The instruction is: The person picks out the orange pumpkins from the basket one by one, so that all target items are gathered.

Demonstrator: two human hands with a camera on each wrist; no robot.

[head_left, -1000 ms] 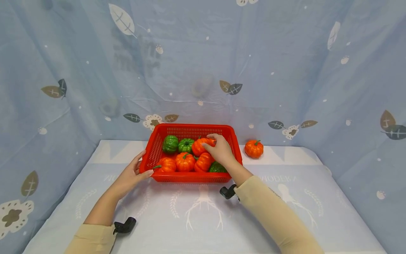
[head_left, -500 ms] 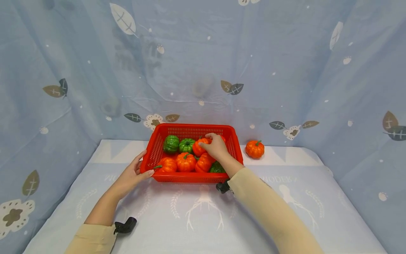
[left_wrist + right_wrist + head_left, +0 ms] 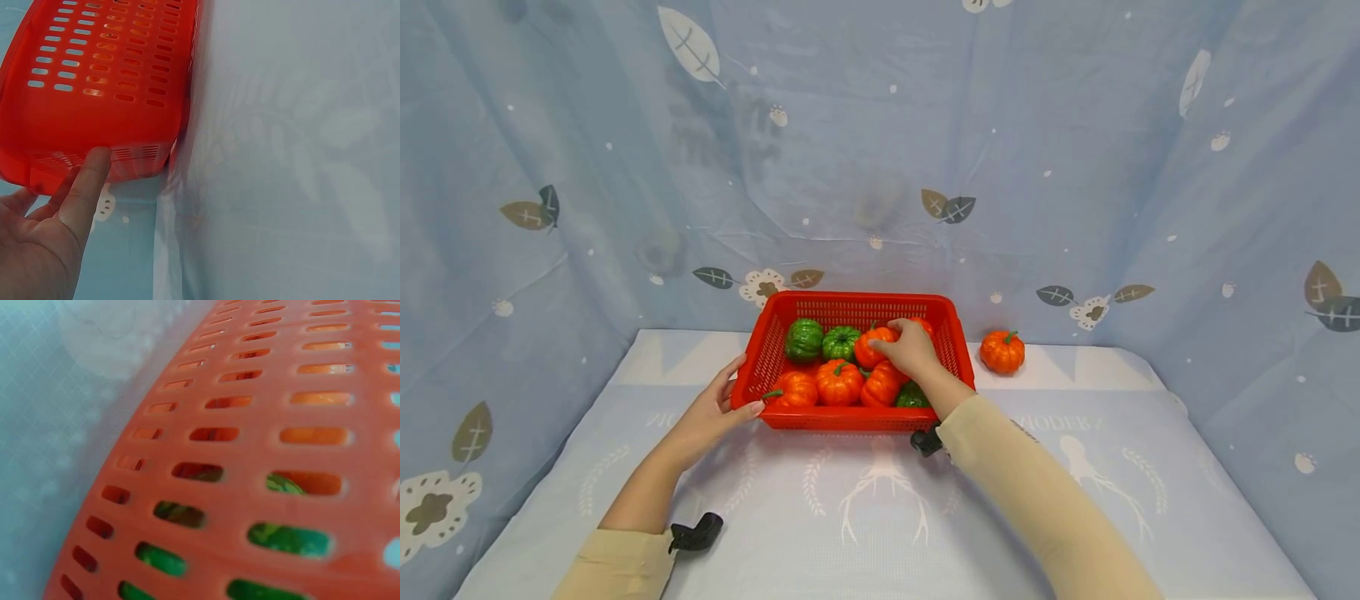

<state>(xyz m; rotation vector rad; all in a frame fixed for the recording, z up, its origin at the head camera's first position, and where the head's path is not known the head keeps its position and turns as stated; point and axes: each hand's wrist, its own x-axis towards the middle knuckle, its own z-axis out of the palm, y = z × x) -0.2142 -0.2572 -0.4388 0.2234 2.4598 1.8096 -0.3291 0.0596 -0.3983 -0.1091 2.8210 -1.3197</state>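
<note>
A red plastic basket [image 3: 857,421] with slotted walls holds several small pumpkins. In the head view, my left hand [image 3: 703,421] holds its near left corner, the thumb at the front rim and the fingers against the left end. Inside the basket, my right hand [image 3: 913,350] grips an orange pumpkin [image 3: 871,348] from its right side; the thumb lies across it, and the far fingertips are partly hidden. Behind that hand a further orange pumpkin [image 3: 924,325] is partly covered. Through the slots, the right wrist view shows green pumpkin skin [image 3: 287,539]; the hand itself is out of that view.
Outside the basket, to its right, an orange pumpkin [image 3: 1002,352] sits on the cloth-covered table [image 3: 790,533]. Green pumpkins [image 3: 804,341] and orange ones [image 3: 839,382] fill much of the basket. A patterned blue curtain [image 3: 850,150] hangs directly behind and along both sides.
My right hand has shifted slightly left and its wrist has turned, uncovering the orange pumpkin behind it. The left hand and the basket stay in place.
</note>
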